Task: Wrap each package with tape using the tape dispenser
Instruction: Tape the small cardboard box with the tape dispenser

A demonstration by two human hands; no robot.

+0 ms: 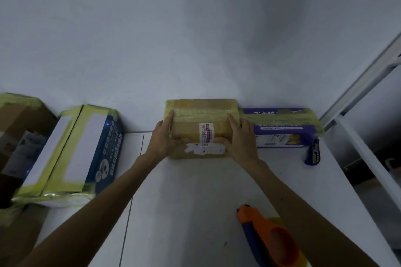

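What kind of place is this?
Likely a parcel-packing bench: taped blue box and purple box lined along the wall, an orange tape dispenser on the white table, left hand and right hand gripping a brown box.

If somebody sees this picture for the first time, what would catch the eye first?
First comes the brown cardboard box banded with yellowish tape, at the centre against the wall. The left hand and the right hand hold it at its two sides. Next comes the orange and blue tape dispenser, lying untouched on the white table at the lower right.
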